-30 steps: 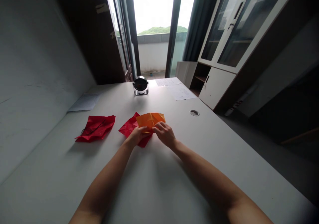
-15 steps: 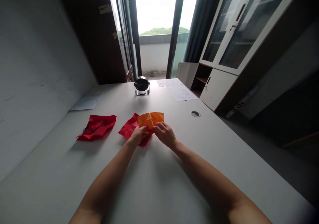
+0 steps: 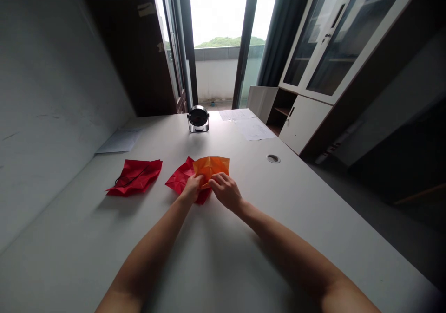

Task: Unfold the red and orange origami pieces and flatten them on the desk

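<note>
A creased orange sheet of paper (image 3: 212,164) is held up over the table, its near edge between my hands. My left hand (image 3: 193,186) pinches it at the lower left, thumb on top. On the lower right side, my right hand (image 3: 225,188) has its fingers bent and closed on the same edge; the fingertips are partly hidden. Beneath the orange sheet and my left hand lies a creased red sheet (image 3: 179,176), partly covered. Further left rests another red folded piece (image 3: 135,178) with a thin black cord (image 3: 130,181) across it.
The white table (image 3: 223,257) carries a round black-and-silver device (image 3: 198,119) on a stand at its far end. Printed papers (image 3: 254,129) lie at the far right, and grey-white sheets (image 3: 120,141) by the left wall. A round cable hole (image 3: 273,159) sits near the right edge.
My right hand has slid a little left along the near edge of the orange paper, closer to my left hand. The left hand has barely moved.
</note>
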Available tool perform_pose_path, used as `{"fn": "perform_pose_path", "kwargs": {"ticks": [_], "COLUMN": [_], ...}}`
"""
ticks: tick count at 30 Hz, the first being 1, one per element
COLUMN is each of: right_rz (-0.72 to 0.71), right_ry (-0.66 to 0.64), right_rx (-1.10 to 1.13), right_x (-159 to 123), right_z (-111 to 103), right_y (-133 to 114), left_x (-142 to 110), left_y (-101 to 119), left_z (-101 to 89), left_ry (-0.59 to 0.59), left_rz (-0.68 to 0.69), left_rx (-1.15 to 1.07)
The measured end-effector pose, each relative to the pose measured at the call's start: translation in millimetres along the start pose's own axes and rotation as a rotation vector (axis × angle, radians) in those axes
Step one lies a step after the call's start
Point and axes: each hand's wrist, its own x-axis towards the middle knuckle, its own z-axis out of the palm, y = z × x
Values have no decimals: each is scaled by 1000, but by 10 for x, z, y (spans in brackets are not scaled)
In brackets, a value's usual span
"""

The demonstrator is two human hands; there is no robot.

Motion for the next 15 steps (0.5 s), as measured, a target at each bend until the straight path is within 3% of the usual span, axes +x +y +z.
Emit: {"fn": "perform_pose_path", "kwargs": {"ticks": [5, 12, 15], "right_rz": [-60, -227, -176], "right_ry": [45, -40, -19], "right_rx": [32, 110, 167], "right_x": [6, -4, -21], "right_z": [-36, -33, -19], "right_y": [-102, -26, 67], "left_x": [57, 207, 232], "left_y": [-5, -51, -86], "left_z": [-79, -203, -203], "left_ry": [16, 51, 97], "left_rz": [-49, -10, 12], "left_rx": [-51, -152, -151]}}
